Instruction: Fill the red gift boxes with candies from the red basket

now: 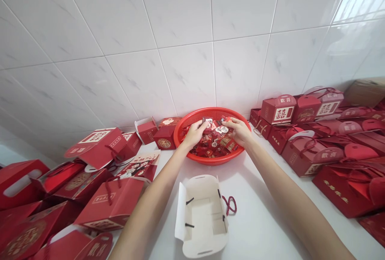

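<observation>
A red plastic basket (pixel 210 161) full of wrapped candies (pixel 215 142) stands against the tiled wall. Over its left part, my left hand (pixel 195 132) pinches a small wrapped candy (pixel 208 122) with a white label. My right hand (pixel 240 131) is above the right side, thumb and fingers closed on another small red-wrapped candy. In front of the basket, nearer to me, an open gift box (pixel 205 212) shows its pale inside. Dark cord ends poke through its walls, and a dark red cord handle (pixel 231 205) lies at its right.
Red gift boxes crowd the left side (pixel 112 200), some with lids open. More closed red boxes (pixel 313 152) stand in rows at the right. A brown cardboard box (pixel 365 91) sits at the far right. White tiles (pixel 186 71) rise behind the white tabletop (pixel 258 212).
</observation>
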The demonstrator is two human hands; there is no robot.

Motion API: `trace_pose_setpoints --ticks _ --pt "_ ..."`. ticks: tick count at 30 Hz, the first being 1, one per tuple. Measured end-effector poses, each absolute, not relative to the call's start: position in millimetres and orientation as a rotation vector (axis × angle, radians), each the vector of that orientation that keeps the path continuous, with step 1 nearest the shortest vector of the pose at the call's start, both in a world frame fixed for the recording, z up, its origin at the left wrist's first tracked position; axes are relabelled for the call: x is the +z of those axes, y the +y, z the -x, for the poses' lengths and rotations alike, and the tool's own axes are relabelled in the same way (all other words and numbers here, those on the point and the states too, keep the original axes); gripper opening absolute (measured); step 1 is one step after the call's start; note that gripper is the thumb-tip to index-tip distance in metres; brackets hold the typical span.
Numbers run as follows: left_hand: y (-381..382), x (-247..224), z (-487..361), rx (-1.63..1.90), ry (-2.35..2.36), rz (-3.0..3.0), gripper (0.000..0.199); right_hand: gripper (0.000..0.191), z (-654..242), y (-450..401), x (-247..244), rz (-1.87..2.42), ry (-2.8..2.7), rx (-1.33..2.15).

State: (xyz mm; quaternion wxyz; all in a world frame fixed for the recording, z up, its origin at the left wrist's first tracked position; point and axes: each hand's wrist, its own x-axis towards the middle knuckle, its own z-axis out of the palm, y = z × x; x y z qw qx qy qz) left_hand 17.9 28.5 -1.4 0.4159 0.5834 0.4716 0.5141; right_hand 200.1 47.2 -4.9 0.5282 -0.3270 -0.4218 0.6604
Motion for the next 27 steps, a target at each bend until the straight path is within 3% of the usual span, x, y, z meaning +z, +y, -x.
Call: trace_pose_setpoints --ticks 10,17,22,27 --pt "30 -2 -16 1.184 1.281 -1.321 0.028 0.012 -200 47 -1 0.791 -0.869 1.619" --pt "37 -7 -8 0.949 1.396 -1.403 0.042 0.015 -199 48 -3 0.748 -0.86 1.653" --pt "37 -11 -9 0.947 1.509 -1.612 0.027 0.016 -199 53 -7 0.729 -0.832 1.617" --pt "24 -4 -21 0.705 1.3 -2.071 0.048 0.019 -201 58 -10 0.733 -0.817 1.567"
